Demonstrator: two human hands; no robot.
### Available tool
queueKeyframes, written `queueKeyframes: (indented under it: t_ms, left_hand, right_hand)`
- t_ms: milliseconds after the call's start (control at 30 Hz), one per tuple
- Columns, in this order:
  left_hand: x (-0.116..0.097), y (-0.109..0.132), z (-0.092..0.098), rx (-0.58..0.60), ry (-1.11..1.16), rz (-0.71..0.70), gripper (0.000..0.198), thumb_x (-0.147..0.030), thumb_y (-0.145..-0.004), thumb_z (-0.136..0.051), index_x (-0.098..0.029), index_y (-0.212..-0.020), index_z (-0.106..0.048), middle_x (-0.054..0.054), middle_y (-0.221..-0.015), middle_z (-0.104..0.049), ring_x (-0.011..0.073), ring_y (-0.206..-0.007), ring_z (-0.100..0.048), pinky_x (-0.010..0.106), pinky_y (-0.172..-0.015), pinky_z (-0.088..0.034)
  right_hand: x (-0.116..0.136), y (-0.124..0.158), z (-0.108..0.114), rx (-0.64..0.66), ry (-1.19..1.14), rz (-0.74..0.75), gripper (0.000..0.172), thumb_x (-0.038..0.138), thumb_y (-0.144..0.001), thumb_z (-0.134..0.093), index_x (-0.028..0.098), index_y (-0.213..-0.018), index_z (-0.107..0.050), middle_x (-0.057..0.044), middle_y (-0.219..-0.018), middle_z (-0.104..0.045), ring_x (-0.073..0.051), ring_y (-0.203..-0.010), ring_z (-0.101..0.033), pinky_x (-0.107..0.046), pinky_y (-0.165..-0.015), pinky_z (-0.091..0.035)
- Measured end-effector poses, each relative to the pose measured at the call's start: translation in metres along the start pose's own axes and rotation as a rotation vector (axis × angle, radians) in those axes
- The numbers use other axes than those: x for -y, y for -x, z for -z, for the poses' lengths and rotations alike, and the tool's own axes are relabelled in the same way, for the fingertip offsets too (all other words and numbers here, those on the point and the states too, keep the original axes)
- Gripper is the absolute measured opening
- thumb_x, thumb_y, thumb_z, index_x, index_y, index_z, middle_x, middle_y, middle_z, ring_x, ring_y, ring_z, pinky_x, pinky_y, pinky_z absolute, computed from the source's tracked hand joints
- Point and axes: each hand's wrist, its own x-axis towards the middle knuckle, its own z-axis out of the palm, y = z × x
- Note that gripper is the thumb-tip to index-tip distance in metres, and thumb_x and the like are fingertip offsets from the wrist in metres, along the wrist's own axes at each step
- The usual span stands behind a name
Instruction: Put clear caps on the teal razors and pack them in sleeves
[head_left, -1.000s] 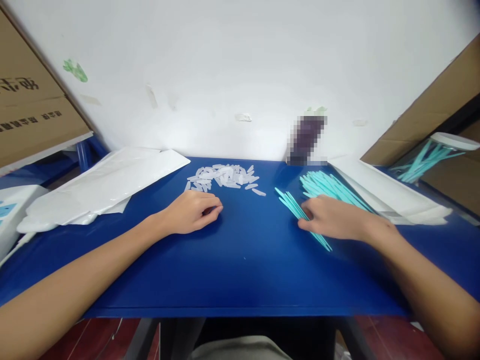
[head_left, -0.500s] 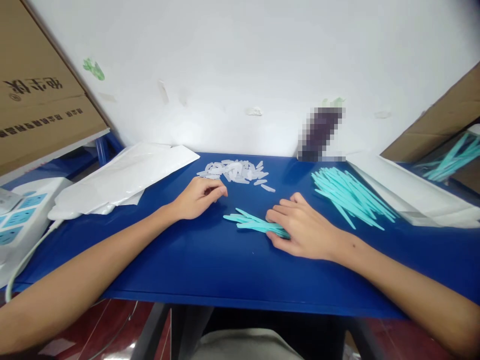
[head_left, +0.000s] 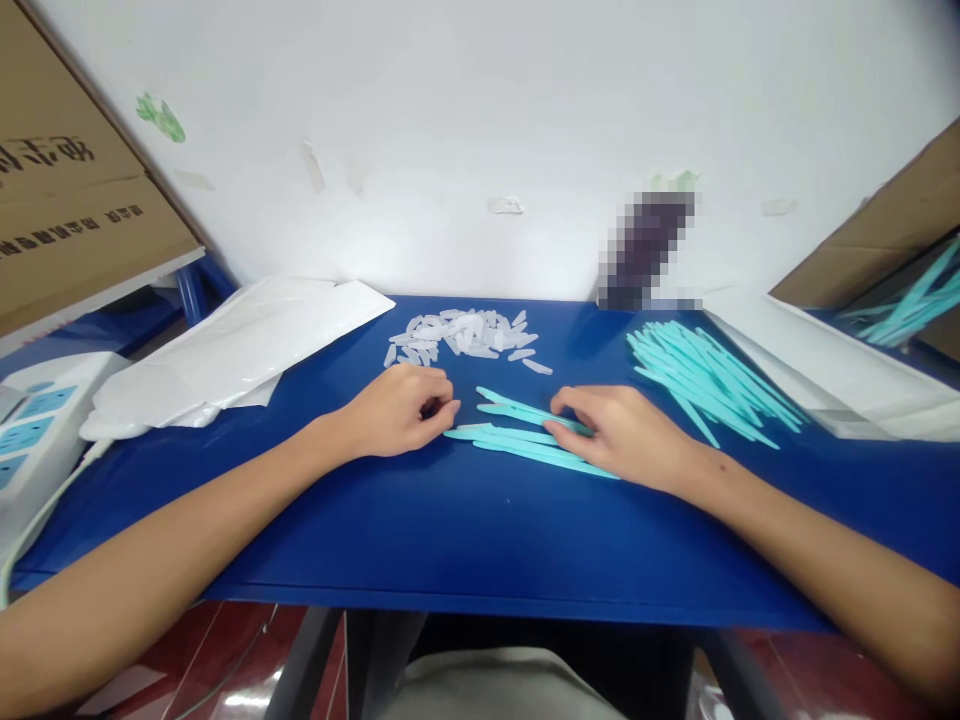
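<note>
My left hand (head_left: 405, 410) is closed, its thumb against its curled fingers; whatever it may hold is hidden. It rests between the pile of small translucent white blade covers (head_left: 469, 335) and the left ends of a few slim turquoise sticks, which look like eyebrow razors (head_left: 517, 440). My right hand (head_left: 622, 430) lies over their right ends, with thumb and forefinger closed around the upper ones. The lower razors lie fanned out on the blue table below that thumb. Further right is a larger heap of the same turquoise razors (head_left: 712, 385).
White plastic bags (head_left: 255, 330) and a white power strip (head_left: 52, 420) with a cable are at left, beside a cardboard box (head_left: 82, 190). A blurred dark object (head_left: 645, 250) leans on the wall. More white bags (head_left: 840, 380) lie right of the heap.
My right hand has eased off the bundle, and the razors are now spread apart. My left hand has come nearer, down and slightly right, uncovering more blade covers. The view has shifted slightly.
</note>
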Motion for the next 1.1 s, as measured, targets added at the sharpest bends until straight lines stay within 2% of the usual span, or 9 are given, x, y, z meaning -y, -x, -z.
queueKeyframes:
  t_ms: [133,233,333,467,700,800,867,967,1100]
  left_hand:
    - [-0.003,0.0,0.0,0.004,-0.052,-0.068,0.043,-0.03,-0.098,-0.048,-0.018,-0.057,-0.045,0.0,-0.058,-0.049,0.0139,-0.058,-0.046,0.033,-0.071,-0.042]
    - [-0.005,0.001,-0.002,0.068,0.038,-0.047,0.033,-0.031,-0.099,-0.049,-0.019,-0.068,-0.05,-0.004,-0.053,-0.046,0.0109,-0.049,-0.042,0.028,-0.061,-0.04]
    - [-0.006,0.003,-0.003,0.111,0.064,-0.086,0.015,-0.03,-0.097,-0.053,-0.019,-0.089,-0.058,-0.003,-0.068,-0.055,0.0101,-0.052,-0.046,0.025,-0.055,-0.036]
    - [-0.008,0.0,-0.008,0.127,0.026,-0.097,0.024,-0.033,-0.102,-0.051,-0.019,-0.083,-0.055,-0.001,-0.077,-0.059,0.0114,-0.06,-0.05,0.025,-0.058,-0.035]
    - [-0.02,-0.006,-0.023,-0.027,-0.023,0.035,0.037,-0.048,-0.102,-0.055,-0.018,-0.08,-0.054,0.001,-0.076,-0.058,0.0146,-0.065,-0.051,0.027,-0.059,-0.035]
    - [-0.025,-0.002,-0.019,-0.083,-0.082,-0.152,0.03,-0.045,-0.103,-0.054,-0.018,-0.108,-0.065,0.007,-0.096,-0.063,0.0201,-0.084,-0.056,0.033,-0.075,-0.045]
    - [-0.027,0.002,-0.014,-0.032,-0.168,-0.317,0.03,-0.04,-0.104,-0.053,-0.021,-0.123,-0.067,0.011,-0.109,-0.063,0.0242,-0.097,-0.057,0.038,-0.085,-0.046]
    - [-0.026,0.006,-0.007,0.016,-0.297,-0.436,0.025,-0.032,-0.104,-0.054,-0.026,-0.12,-0.072,0.011,-0.115,-0.064,0.0265,-0.103,-0.056,0.04,-0.087,-0.043]
    - [-0.02,0.008,-0.004,-0.001,-0.313,-0.458,0.021,-0.031,-0.103,-0.056,-0.024,-0.107,-0.075,0.01,-0.112,-0.067,0.0261,-0.105,-0.056,0.039,-0.089,-0.044]
  right_hand:
    - [-0.006,-0.001,-0.002,-0.078,0.029,0.015,0.028,0.04,-0.102,-0.051,0.018,-0.104,-0.069,-0.007,-0.09,-0.068,-0.018,-0.07,-0.061,-0.031,-0.061,-0.044]
    - [-0.007,0.001,0.0,-0.131,-0.017,0.111,0.028,0.035,-0.103,-0.05,0.017,-0.11,-0.07,-0.009,-0.099,-0.068,-0.019,-0.078,-0.064,-0.033,-0.068,-0.05]
    - [-0.001,0.004,0.002,-0.162,-0.065,0.285,0.025,0.03,-0.102,-0.053,0.016,-0.11,-0.072,-0.012,-0.104,-0.07,-0.022,-0.09,-0.067,-0.036,-0.078,-0.054]
    - [0.011,0.006,0.001,-0.116,-0.081,0.422,0.023,0.026,-0.1,-0.056,0.019,-0.11,-0.075,-0.01,-0.108,-0.076,-0.023,-0.097,-0.07,-0.04,-0.088,-0.057]
    - [0.018,0.007,-0.005,-0.16,0.013,0.457,0.027,0.024,-0.1,-0.055,0.018,-0.114,-0.078,-0.011,-0.114,-0.078,-0.026,-0.102,-0.073,-0.045,-0.09,-0.06]
    - [0.015,0.008,-0.003,-0.176,0.024,0.478,0.028,0.022,-0.1,-0.055,0.019,-0.116,-0.077,-0.011,-0.117,-0.078,-0.026,-0.108,-0.073,-0.045,-0.096,-0.059]
    - [0.015,0.008,-0.002,-0.167,0.023,0.507,0.03,0.019,-0.1,-0.054,0.018,-0.12,-0.075,-0.01,-0.119,-0.078,-0.025,-0.114,-0.071,-0.045,-0.1,-0.058]
    - [0.015,0.01,-0.002,-0.151,0.028,0.545,0.031,0.02,-0.1,-0.054,0.016,-0.124,-0.073,-0.008,-0.121,-0.078,-0.026,-0.117,-0.07,-0.046,-0.102,-0.057]
    - [0.018,0.014,-0.004,-0.168,0.073,0.557,0.034,0.019,-0.1,-0.052,0.015,-0.128,-0.071,-0.007,-0.123,-0.077,-0.026,-0.119,-0.07,-0.046,-0.102,-0.057]
